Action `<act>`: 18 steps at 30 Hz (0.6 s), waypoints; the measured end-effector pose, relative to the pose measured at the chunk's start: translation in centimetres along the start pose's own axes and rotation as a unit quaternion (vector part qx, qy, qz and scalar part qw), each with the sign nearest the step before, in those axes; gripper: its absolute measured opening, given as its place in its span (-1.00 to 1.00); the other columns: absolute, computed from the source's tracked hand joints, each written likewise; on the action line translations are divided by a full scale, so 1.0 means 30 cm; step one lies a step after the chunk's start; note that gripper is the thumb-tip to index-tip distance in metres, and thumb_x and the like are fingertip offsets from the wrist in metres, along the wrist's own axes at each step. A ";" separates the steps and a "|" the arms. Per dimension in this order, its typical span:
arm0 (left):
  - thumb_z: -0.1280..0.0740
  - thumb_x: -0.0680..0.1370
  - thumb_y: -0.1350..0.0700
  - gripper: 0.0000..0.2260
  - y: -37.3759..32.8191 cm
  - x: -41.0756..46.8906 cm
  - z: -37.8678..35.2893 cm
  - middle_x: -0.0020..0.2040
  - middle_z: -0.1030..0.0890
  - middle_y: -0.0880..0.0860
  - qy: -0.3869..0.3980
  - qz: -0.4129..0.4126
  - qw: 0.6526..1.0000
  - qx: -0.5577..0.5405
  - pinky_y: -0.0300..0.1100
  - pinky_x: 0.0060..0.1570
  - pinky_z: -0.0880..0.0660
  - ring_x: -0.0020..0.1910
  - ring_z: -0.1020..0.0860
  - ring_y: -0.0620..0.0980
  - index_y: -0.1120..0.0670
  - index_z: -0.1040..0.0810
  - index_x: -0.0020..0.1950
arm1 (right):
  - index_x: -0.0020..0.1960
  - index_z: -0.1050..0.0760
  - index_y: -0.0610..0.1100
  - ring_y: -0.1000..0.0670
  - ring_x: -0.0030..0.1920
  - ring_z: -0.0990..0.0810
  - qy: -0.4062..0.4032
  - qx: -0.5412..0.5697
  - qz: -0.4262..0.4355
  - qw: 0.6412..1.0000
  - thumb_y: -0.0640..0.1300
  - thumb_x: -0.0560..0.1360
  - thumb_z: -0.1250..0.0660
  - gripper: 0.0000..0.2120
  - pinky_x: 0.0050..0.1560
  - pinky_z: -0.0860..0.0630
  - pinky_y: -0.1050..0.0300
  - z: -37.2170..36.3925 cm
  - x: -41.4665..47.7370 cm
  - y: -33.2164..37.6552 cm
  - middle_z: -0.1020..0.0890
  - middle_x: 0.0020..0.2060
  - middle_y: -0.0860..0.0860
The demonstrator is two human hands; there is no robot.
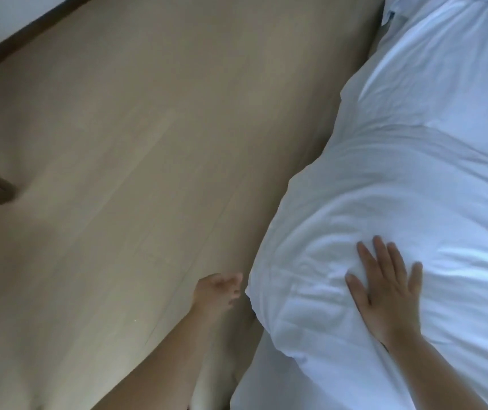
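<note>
The white duvet (399, 173) lies puffy and creased, its rounded corner bulging over the wooden floor (118, 143). The right hand (387, 297) presses flat on the duvet near that corner, fingers straight and spread. The left hand (217, 292) hangs just beside the duvet's edge, fingers loosely curled, holding nothing.

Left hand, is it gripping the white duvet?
No, the left hand hangs loosely curled over the wooden floor, just off the edge of the white duvet, holding nothing.
</note>
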State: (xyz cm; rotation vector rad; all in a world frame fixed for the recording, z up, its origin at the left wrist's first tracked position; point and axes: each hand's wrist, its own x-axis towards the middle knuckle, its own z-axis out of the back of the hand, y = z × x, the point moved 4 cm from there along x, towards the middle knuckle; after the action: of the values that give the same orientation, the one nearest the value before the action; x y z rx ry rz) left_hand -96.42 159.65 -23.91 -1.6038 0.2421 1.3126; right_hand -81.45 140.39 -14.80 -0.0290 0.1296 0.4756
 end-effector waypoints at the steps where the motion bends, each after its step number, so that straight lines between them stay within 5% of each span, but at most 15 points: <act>1: -0.30 0.52 0.17 -0.89 0.008 0.001 -0.015 -0.19 -0.52 0.10 0.024 0.024 0.999 0.004 -0.25 -0.25 -0.44 -0.18 -0.50 0.03 0.12 -0.46 -0.19 | 0.39 -0.34 -0.13 -0.12 0.43 -0.20 -0.006 0.001 0.001 1.000 0.20 0.42 0.13 -0.31 0.35 0.15 0.01 -0.002 0.001 0.000 -0.30 0.42 -0.13; 5: -0.34 0.52 0.07 -0.66 0.093 0.012 -0.088 0.04 -0.59 0.13 0.146 0.138 0.979 -0.023 -0.24 -0.27 -0.51 -0.08 -0.57 0.02 0.24 -0.48 0.20 | 0.41 -0.30 -0.11 -0.11 0.45 -0.16 -0.009 -0.001 -0.003 1.000 0.21 0.41 0.14 -0.30 0.37 0.18 0.02 -0.005 -0.003 -0.003 -0.25 0.44 -0.11; 9: -0.34 0.48 0.30 -0.78 0.121 0.021 -0.105 -0.10 -0.62 0.18 0.093 0.157 0.974 -0.138 -0.28 -0.40 -0.57 -0.22 -0.60 0.03 0.34 -0.51 0.10 | 0.47 -0.14 -0.02 -0.01 0.49 0.02 0.017 -0.008 -0.003 1.000 0.27 0.35 0.27 -0.22 0.37 0.31 0.10 -0.013 0.010 -0.008 -0.08 0.50 0.00; 14: -0.26 0.53 0.30 -0.84 0.073 0.004 -0.007 -0.42 -0.62 0.05 0.003 0.048 0.997 -0.066 -0.30 -0.43 -0.56 -0.51 -0.58 -0.12 0.25 -0.57 -0.21 | 0.48 -0.11 -0.03 -0.02 0.50 0.06 0.027 -0.006 0.001 1.000 0.28 0.34 0.29 -0.21 0.37 0.33 0.11 -0.009 0.019 0.000 -0.04 0.50 0.00; 18: -0.17 0.56 0.24 -0.73 -0.012 -0.033 0.084 -0.31 -0.62 0.13 -0.072 -0.124 0.977 0.158 -0.26 -0.25 -0.42 -0.30 -0.52 0.04 0.19 -0.55 -0.30 | 0.45 -0.21 -0.09 -0.07 0.48 -0.03 0.016 -0.010 0.009 1.000 0.27 0.40 0.22 -0.24 0.38 0.23 0.02 0.002 0.016 0.003 -0.16 0.48 -0.09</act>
State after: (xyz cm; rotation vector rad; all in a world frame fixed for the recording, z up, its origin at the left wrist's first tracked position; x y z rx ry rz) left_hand -98.13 161.36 -22.65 -1.2222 0.1471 1.1285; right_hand -81.06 140.68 -14.79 -0.0561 0.1569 0.4947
